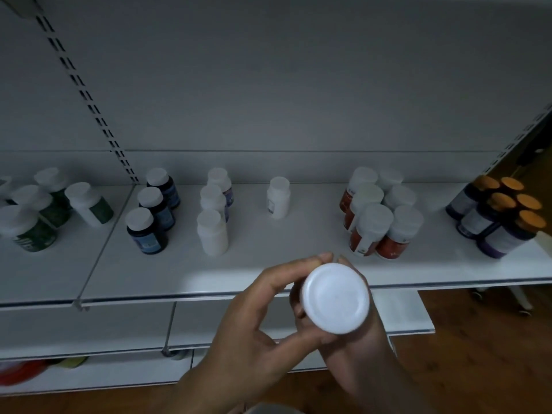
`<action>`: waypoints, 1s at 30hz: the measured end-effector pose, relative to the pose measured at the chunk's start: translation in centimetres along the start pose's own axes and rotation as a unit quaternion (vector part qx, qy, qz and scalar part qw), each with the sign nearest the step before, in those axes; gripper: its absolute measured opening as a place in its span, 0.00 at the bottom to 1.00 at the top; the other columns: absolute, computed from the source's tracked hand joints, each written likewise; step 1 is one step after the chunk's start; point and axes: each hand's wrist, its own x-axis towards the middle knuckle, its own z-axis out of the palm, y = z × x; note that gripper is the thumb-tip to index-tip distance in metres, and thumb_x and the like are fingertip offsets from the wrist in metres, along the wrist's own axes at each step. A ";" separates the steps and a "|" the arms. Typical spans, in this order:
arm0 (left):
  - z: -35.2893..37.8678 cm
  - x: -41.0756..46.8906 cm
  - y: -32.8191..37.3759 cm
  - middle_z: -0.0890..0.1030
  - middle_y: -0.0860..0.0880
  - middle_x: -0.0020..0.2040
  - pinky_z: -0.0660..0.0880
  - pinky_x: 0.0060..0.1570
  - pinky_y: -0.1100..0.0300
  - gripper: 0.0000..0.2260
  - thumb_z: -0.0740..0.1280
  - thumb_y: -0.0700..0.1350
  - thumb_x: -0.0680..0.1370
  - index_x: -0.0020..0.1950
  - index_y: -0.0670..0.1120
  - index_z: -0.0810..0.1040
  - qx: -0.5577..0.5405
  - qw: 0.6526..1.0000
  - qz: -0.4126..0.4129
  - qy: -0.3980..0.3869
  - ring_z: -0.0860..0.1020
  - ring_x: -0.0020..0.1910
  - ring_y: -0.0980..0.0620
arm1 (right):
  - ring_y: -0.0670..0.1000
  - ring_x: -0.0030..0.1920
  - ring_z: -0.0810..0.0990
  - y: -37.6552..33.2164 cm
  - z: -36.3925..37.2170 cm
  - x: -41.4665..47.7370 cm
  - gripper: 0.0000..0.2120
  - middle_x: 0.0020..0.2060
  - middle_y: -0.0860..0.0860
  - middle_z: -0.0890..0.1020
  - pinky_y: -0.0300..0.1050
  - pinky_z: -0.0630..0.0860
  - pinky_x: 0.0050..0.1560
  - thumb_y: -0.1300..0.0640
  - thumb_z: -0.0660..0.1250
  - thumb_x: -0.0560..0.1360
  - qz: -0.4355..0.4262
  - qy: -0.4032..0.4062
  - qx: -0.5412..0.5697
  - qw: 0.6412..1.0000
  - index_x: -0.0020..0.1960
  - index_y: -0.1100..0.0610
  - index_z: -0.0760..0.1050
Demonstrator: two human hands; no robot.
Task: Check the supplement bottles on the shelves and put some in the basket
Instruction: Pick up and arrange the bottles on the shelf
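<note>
A white-capped supplement bottle is held upright in front of the shelf, seen from above so its body is hidden. My left hand curls round it from the left, thumb under the cap. My right hand wraps it from the right and below. On the white shelf stand groups of bottles: green ones at left, dark blue ones, white ones, a single white bottle, red-orange ones, and purple ones with orange caps at right. No basket is in view.
Lower white shelves step out below the main one. A slotted upright runs up the grey back panel. Wooden floor shows at the right, with caster wheels. Something red lies on the bottom shelf at left.
</note>
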 end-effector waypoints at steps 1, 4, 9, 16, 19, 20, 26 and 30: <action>0.0 0.0 0.1 0.77 0.62 0.66 0.73 0.61 0.64 0.25 0.74 0.53 0.72 0.66 0.62 0.72 -0.008 1.000 0.006 0.005 0.75 0.66 0.56 | 0.47 0.35 0.79 -0.2 0.2 -0.1 0.24 0.33 0.51 0.80 0.40 0.76 0.37 0.46 0.53 0.78 -0.006 -0.005 -0.018 1.000 0.36 0.53 0.83; -0.2 0.1 0.1 0.77 0.61 0.66 0.73 0.61 0.63 0.24 0.74 0.54 0.72 0.66 0.63 0.71 -0.011 1.000 0.005 0.008 0.75 0.66 0.56 | 0.45 0.35 0.80 -0.7 0.5 0.0 0.22 0.33 0.49 0.81 0.40 0.76 0.39 0.44 0.54 0.74 -0.026 -0.002 -0.056 0.998 0.34 0.50 0.84; -1.5 -0.3 -1.5 0.74 0.58 0.66 0.72 0.62 0.60 0.34 0.73 0.49 0.73 0.73 0.64 0.61 0.033 0.999 -0.026 -0.032 0.74 0.66 0.50 | 0.55 0.41 0.78 -0.4 -0.6 0.9 0.25 0.41 0.60 0.82 0.48 0.73 0.40 0.35 0.64 0.71 -0.071 0.083 -0.253 0.961 0.46 0.57 0.82; -1.7 -0.7 -2.3 0.84 0.48 0.49 0.78 0.46 0.63 0.21 0.75 0.51 0.66 0.57 0.48 0.78 -0.169 0.957 -0.227 0.063 0.82 0.47 0.54 | 0.44 0.45 0.81 -0.7 -1.8 0.5 0.15 0.49 0.44 0.83 0.43 0.79 0.44 0.41 0.65 0.70 -0.187 -0.012 -0.385 0.904 0.56 0.40 0.77; -1.4 -1.0 -2.3 0.85 0.49 0.48 0.81 0.50 0.57 0.23 0.71 0.60 0.66 0.52 0.46 0.80 -0.131 0.953 -0.265 0.074 0.82 0.47 0.53 | 0.51 0.52 0.80 -0.7 -2.2 0.3 0.17 0.54 0.44 0.81 0.52 0.79 0.53 0.45 0.68 0.70 -0.193 -0.036 -0.436 0.878 0.59 0.38 0.75; -1.4 -1.2 -2.4 0.85 0.50 0.48 0.81 0.50 0.57 0.24 0.70 0.61 0.66 0.53 0.46 0.80 -0.126 0.951 -0.273 0.069 0.82 0.48 0.53 | 0.52 0.52 0.80 -0.8 -2.3 0.3 0.17 0.53 0.45 0.81 0.52 0.79 0.53 0.44 0.69 0.69 -0.188 -0.035 -0.440 0.877 0.58 0.38 0.75; -2.1 -1.7 -2.8 0.77 0.51 0.67 0.75 0.59 0.59 0.26 0.73 0.46 0.71 0.69 0.54 0.72 -0.162 0.967 -0.197 -0.001 0.76 0.65 0.49 | 0.47 0.40 0.81 -0.9 -2.6 0.8 0.11 0.47 0.48 0.84 0.41 0.78 0.39 0.48 0.68 0.71 -0.138 0.003 -0.364 0.921 0.53 0.48 0.79; -2.1 -1.2 -2.5 0.83 0.49 0.57 0.77 0.49 0.62 0.18 0.74 0.48 0.68 0.58 0.52 0.80 -0.194 0.956 -0.217 0.040 0.81 0.55 0.51 | 0.46 0.41 0.81 -0.8 -2.7 0.4 0.18 0.48 0.44 0.82 0.40 0.78 0.41 0.46 0.69 0.70 -0.144 -0.016 -0.362 0.921 0.59 0.47 0.75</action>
